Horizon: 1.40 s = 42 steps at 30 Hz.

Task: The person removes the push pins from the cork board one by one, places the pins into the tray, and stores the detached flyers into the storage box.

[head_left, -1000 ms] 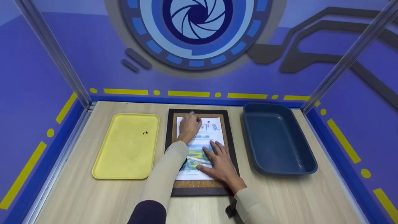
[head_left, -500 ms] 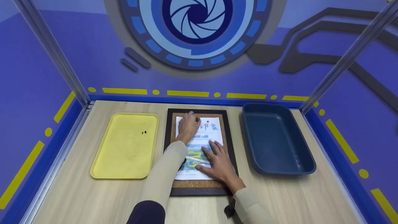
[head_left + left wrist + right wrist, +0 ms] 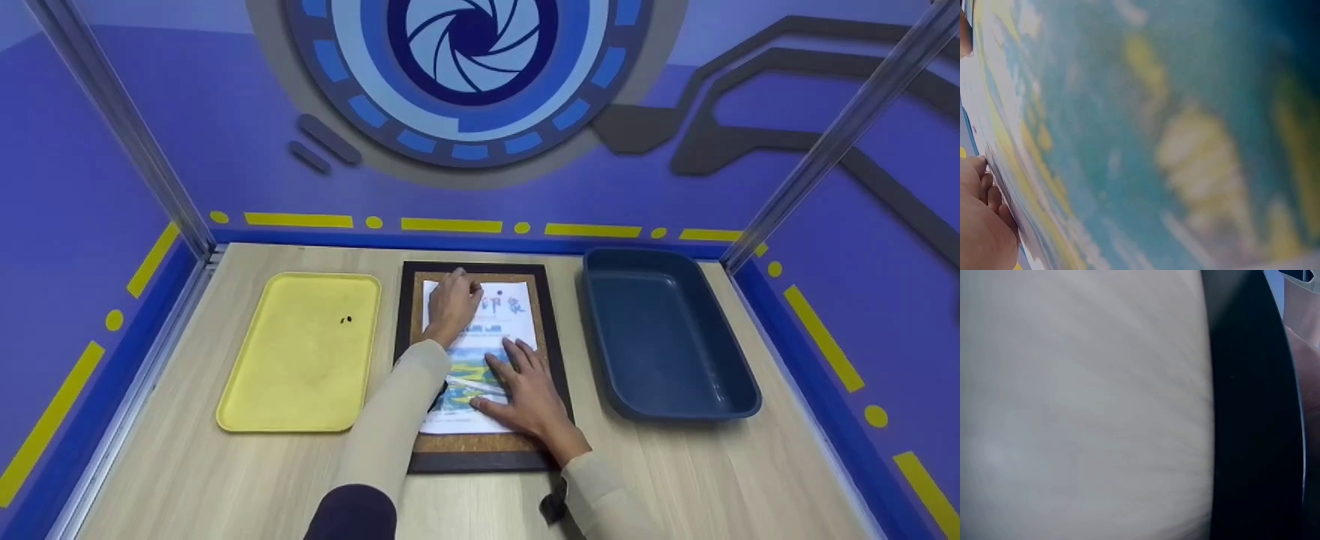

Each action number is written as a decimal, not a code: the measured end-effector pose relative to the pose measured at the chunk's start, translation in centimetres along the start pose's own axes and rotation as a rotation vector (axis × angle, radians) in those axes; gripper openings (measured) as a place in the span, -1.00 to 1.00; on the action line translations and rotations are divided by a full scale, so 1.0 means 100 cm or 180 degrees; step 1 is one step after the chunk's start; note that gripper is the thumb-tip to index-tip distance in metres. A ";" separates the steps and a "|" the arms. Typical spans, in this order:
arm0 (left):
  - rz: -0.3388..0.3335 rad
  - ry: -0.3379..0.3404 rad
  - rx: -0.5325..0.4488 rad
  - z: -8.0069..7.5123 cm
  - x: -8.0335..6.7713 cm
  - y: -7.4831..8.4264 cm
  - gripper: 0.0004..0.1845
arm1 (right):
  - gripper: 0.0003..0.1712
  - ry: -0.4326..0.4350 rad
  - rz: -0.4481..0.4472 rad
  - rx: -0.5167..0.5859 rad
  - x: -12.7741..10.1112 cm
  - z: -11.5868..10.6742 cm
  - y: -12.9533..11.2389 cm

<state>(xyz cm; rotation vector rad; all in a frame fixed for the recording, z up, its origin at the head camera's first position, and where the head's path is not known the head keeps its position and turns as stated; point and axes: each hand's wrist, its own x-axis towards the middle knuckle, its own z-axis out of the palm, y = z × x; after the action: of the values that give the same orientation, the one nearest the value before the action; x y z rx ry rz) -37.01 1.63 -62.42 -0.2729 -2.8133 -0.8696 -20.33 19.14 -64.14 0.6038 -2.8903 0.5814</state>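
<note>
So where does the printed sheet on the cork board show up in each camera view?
Head: the printed sheet lies centre frame on the cork board, under both hands.
Left wrist: a blurred blue and yellow print fills the frame, apparently the same sheet.
Right wrist: not recognisable; blurred pale and dark surfaces only.
Shared landmark: the left hand on the sheet.

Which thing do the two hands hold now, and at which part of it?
Neither hand grips anything. The right hand presses flat on the lower part of the paper sheet; the left hand has curled fingers at its top edge.
</note>
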 end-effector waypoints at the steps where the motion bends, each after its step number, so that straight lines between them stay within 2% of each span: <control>1: 0.0000 -0.0002 -0.0009 0.000 0.000 0.000 -0.85 | 0.05 -0.0004 0.0005 -0.0004 0.000 0.000 0.000; 20: -0.0029 0.0005 -0.0092 0.000 0.000 -0.001 -0.87 | 0.05 -0.0029 0.0018 -0.0015 0.000 0.000 -0.001; 24: -0.0066 0.0010 -0.0149 0.000 -0.001 -0.001 -0.88 | 0.05 0.0007 -0.0017 0.0011 -0.001 -0.001 -0.001; 28: -0.0017 0.0078 -0.0156 0.002 0.001 -0.001 -0.87 | 0.04 0.0070 -0.0051 0.0014 -0.001 0.000 -0.001; 35: -0.0025 0.0095 -0.0164 0.004 0.001 -0.003 -0.87 | 0.06 -0.0009 -0.0013 0.0022 0.000 0.001 -0.001; 42: -0.0192 0.0115 -0.0506 -0.001 0.002 -0.003 -0.87 | 0.05 0.0001 -0.0021 -0.0004 0.000 0.000 -0.001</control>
<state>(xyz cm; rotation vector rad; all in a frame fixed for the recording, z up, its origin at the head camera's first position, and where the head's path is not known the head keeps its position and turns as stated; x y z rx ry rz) -37.25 1.36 -62.39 -0.1929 -2.7361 -1.1024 -20.28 19.07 -64.12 0.6130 -2.8870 0.5787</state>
